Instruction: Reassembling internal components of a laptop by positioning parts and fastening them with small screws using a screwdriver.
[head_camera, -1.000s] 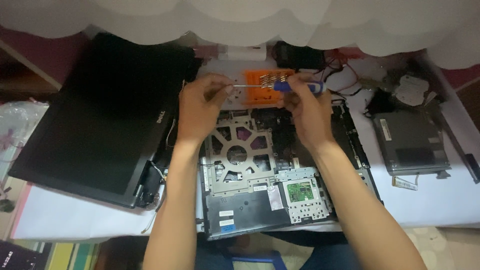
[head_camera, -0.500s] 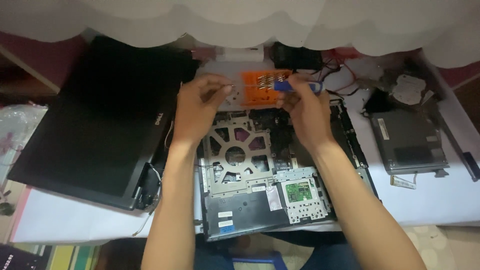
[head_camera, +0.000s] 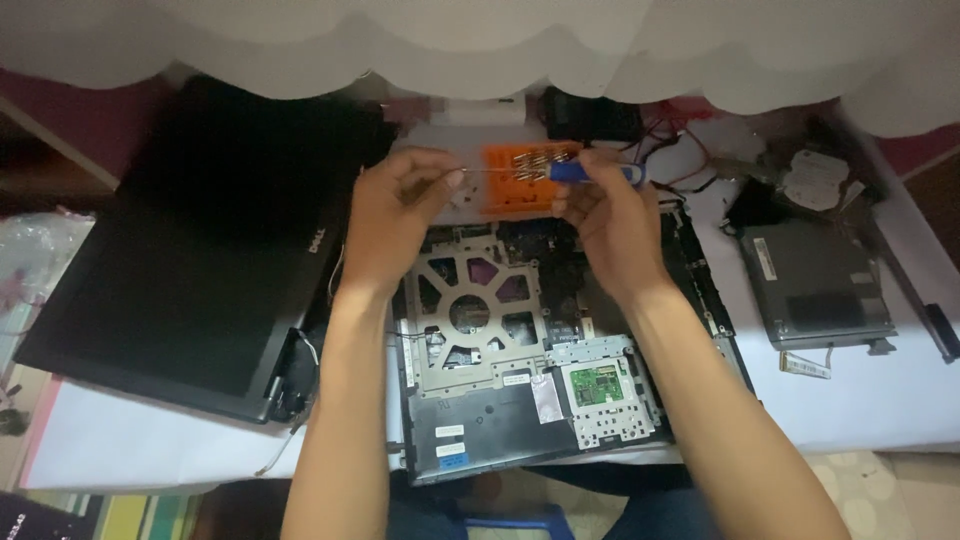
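Note:
My right hand (head_camera: 608, 215) grips a blue-handled screwdriver (head_camera: 585, 172), held level above the opened laptop base (head_camera: 520, 350). My left hand (head_camera: 392, 215) pinches the thin metal shaft near its tip, fingers closed around it. Just behind the two hands sits an orange screwdriver bit holder (head_camera: 522, 180) with several metal bits. The laptop base lies below my hands, its silver metal frame and a green circuit board exposed.
A black laptop lid (head_camera: 190, 240) lies flat at the left, still joined by a hinge and wires. A grey drive unit (head_camera: 815, 285) rests at the right on the white table (head_camera: 870, 400). Cables and small parts crowd the far edge. White cloth hangs across the top.
Both hands have stayed above the laptop base holding the screwdriver between them. They shifted only slightly.

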